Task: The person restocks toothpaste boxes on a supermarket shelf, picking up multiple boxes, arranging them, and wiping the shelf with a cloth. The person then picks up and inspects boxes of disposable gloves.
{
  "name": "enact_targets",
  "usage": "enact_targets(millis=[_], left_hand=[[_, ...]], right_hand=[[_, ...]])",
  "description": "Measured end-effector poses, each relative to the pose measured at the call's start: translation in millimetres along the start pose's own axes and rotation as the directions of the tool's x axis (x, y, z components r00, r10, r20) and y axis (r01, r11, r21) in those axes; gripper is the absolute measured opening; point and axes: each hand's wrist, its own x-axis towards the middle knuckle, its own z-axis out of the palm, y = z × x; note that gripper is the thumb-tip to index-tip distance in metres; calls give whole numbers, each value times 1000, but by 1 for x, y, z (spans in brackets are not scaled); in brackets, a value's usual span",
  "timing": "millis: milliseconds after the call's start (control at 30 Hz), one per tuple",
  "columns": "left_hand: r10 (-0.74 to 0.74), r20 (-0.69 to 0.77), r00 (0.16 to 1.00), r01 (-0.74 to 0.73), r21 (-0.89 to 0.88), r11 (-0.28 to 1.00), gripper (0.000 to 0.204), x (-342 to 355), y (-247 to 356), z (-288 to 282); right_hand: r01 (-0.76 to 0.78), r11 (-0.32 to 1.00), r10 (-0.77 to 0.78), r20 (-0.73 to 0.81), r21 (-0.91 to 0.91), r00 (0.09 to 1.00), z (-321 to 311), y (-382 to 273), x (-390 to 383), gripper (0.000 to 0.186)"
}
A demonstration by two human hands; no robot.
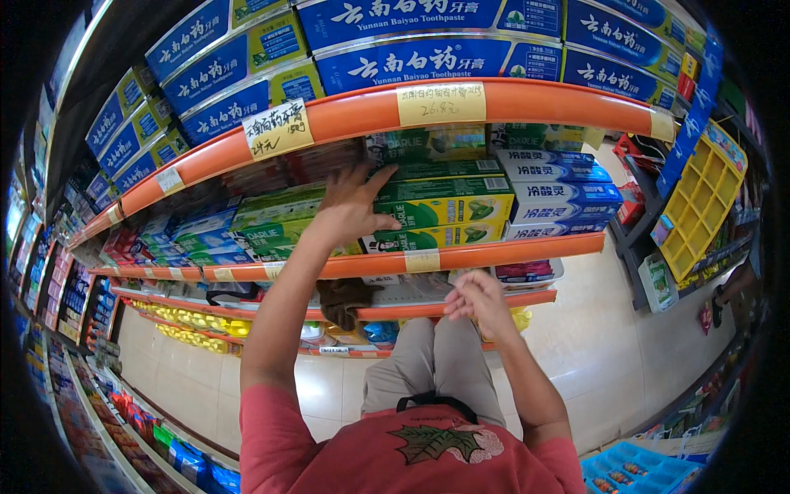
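My left hand (352, 207) reaches onto the middle shelf with its thumb and fingers spread. It is at the left end of a stack of green and yellow toothpaste boxes (444, 212), and its thumb lies against their ends. Left of the wrist lie light green toothpaste boxes (276, 218). White and blue toothpaste boxes (559, 193) are piled at the shelf's right end. My right hand (481, 305) hangs in front of the lower shelf, above my knees. Its fingers are curled in, and I see nothing in them.
An orange shelf edge (543, 99) with paper price tags crosses above my hands, below large blue toothpaste boxes (411, 62). A brown cloth (344, 300) drapes over the lower shelf edge. At right stands a yellow compartment tray (699, 206); a blue crate (638, 469) is at lower right.
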Motion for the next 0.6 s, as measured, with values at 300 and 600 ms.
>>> enact_targets(millis=[300,600], left_hand=[[47,353,934,-3,-125,992,106,40,-12,9],[1,459,889,55,-110,992,108,38,-8,3]], right_hand=[[-28,994,35,70,-102,997,4,41,-10,11],[301,940,-293,74,-160,953,27,18,13,17]])
